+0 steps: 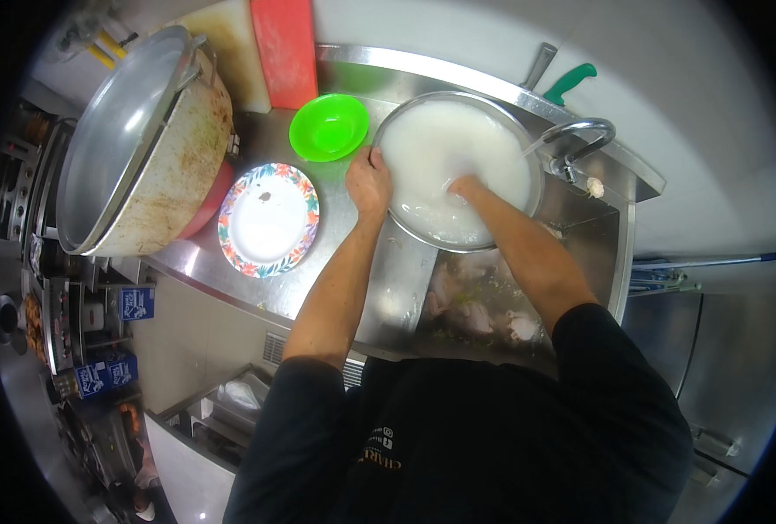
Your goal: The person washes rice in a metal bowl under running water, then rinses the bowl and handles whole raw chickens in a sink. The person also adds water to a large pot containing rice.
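A wide round metal bowl [540, 190] full of cloudy white liquid sits over the near-left part of a steel sink, under a chrome faucet [581, 134] from which water seems to run. My left hand [369, 183] is closed on the bowl's left rim. My right hand [464, 185] is dipped in the liquid up to about the wrist; its fingers are hidden, as is anything they may hold. Left of the bowl are a bright green plastic bowl [329, 128] and a floral-rimmed plate [269, 219] with a small dark bit on it. Pale pieces of raw poultry [476, 318] lie in the sink.
A large stained metal pot [185, 150] stands tilted at the left, against a red object. Behind are a red cutting board [285, 52] and a stained pale board [227, 49]. A green-handled tool [571, 83] and a grey handle [540, 65] stick up behind the backsplash.
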Tool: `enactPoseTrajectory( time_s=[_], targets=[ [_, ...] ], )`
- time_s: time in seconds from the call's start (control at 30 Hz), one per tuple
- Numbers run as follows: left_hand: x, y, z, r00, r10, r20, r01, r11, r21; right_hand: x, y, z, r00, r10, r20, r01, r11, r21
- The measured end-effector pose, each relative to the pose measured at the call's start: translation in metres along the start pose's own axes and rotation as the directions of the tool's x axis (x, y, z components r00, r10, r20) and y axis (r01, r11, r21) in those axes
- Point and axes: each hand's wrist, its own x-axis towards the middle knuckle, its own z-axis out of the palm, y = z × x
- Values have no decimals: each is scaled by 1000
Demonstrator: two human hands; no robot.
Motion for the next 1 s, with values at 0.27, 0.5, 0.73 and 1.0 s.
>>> enactPoseTrajectory(
  time_s=[0.27,0.5,0.73,1.0],
  targets=[
    [-1,-6,-8,999,-29,-14,29,1000,3,-10,-49,-193,937,151,315,-246,926,286],
    [2,-10,1,1000,-19,-11,19,1000,0,17,33,-187,910,-342,235,262,913,311],
    [-1,-8,-3,998,-49,-30,49,999,0,9,23,-141,901,131,414,-382,691,613],
    [1,-5,-6,998,-49,26,49,999,-1,-2,9,-120,864,-73,498,-458,297,838]
  ],
)
